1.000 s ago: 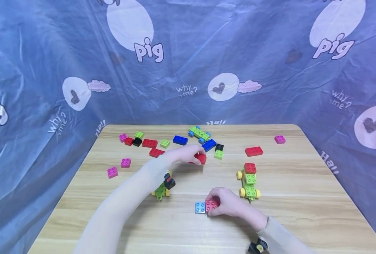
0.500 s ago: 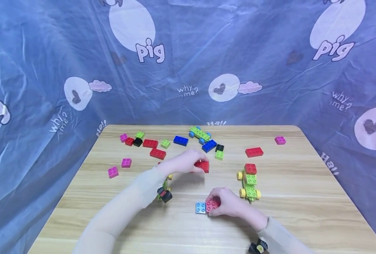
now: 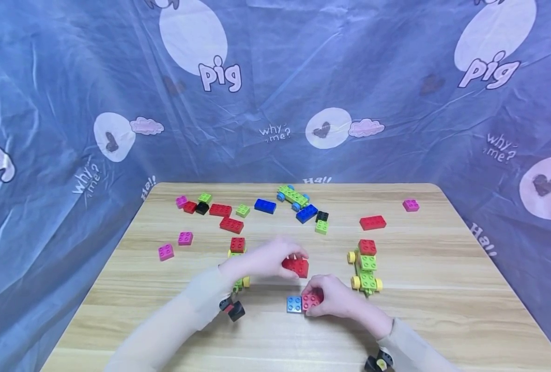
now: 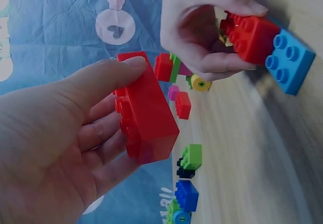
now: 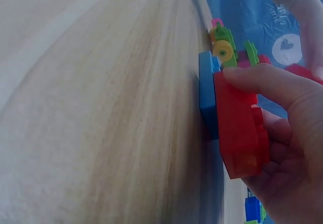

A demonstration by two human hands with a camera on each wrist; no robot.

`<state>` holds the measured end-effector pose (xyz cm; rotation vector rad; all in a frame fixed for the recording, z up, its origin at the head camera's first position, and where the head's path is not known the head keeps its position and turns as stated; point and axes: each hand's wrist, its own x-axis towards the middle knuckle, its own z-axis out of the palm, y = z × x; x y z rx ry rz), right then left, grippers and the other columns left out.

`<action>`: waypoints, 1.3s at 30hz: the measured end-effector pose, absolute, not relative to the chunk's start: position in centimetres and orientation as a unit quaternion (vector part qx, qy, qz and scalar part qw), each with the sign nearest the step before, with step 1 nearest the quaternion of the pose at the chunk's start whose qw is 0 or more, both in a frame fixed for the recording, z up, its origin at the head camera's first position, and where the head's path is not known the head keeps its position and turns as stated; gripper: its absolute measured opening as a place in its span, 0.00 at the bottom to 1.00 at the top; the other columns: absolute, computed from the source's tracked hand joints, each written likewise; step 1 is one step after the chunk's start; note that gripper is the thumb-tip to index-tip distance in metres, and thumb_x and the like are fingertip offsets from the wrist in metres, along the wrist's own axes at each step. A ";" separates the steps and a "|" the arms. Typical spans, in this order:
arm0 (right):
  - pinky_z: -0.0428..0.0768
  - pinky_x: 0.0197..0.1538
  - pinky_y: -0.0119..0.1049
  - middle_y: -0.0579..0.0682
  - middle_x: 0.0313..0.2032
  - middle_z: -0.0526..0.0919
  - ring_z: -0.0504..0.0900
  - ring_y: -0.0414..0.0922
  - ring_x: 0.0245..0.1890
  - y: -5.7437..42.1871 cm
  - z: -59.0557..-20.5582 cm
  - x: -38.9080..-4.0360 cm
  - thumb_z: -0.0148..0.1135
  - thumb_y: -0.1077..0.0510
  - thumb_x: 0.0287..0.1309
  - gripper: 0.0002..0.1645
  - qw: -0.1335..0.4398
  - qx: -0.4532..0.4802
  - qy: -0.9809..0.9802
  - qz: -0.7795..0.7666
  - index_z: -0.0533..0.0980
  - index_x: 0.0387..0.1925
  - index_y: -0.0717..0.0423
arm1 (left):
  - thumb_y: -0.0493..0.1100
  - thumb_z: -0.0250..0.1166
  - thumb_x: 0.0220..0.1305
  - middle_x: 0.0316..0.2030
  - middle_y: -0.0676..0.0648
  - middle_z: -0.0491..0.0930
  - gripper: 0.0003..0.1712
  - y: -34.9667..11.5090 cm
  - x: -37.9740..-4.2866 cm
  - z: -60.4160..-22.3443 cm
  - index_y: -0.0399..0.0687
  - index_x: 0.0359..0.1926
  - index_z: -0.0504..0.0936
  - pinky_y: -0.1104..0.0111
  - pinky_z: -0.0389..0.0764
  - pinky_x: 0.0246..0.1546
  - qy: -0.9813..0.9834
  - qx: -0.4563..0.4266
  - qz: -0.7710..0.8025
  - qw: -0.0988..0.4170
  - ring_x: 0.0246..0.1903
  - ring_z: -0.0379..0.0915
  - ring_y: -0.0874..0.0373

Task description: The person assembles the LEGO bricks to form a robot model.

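Observation:
My left hand (image 3: 268, 259) pinches a long red toy brick (image 4: 154, 120) between thumb and fingers, its studs toward the palm in the left wrist view. Just below it in the head view, my right hand (image 3: 335, 297) grips another red brick (image 5: 236, 128) by its sides. That brick sits against a flat light-blue brick (image 3: 294, 304), covering part of it; several blue studs stay bare. Whether the two are pressed fully together I cannot tell. Two green wheeled bases with yellow wheels flank the hands: the left base (image 3: 238, 283) is partly behind my left wrist, the right base (image 3: 367, 280) stands beyond my right hand.
Loose bricks lie across the back, including a red brick (image 3: 231, 225), a blue brick (image 3: 264, 206) and a black brick (image 3: 322, 216). A green base with blue wheels (image 3: 293, 196) stands at the far edge. Pink bricks (image 3: 166, 252) lie at left. A printed blue cloth (image 3: 275, 93) surrounds the table.
My left hand has come toward me with its red brick, from mid-table to just beyond my right hand. The right hand and its bricks have stayed in place.

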<state>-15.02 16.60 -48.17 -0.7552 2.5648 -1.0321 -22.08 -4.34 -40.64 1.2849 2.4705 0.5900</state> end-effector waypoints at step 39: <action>0.73 0.35 0.26 0.38 0.30 0.80 0.72 0.30 0.30 16.7 -48.4 -15.0 0.78 0.54 0.35 0.20 0.108 -0.279 0.884 -0.359 0.81 0.35 0.52 | 0.49 0.80 0.42 0.31 0.61 0.81 0.21 -4.3 -18.8 -46.5 0.52 0.38 0.83 0.82 0.72 0.36 0.859 0.414 0.229 0.193 0.31 0.71 0.74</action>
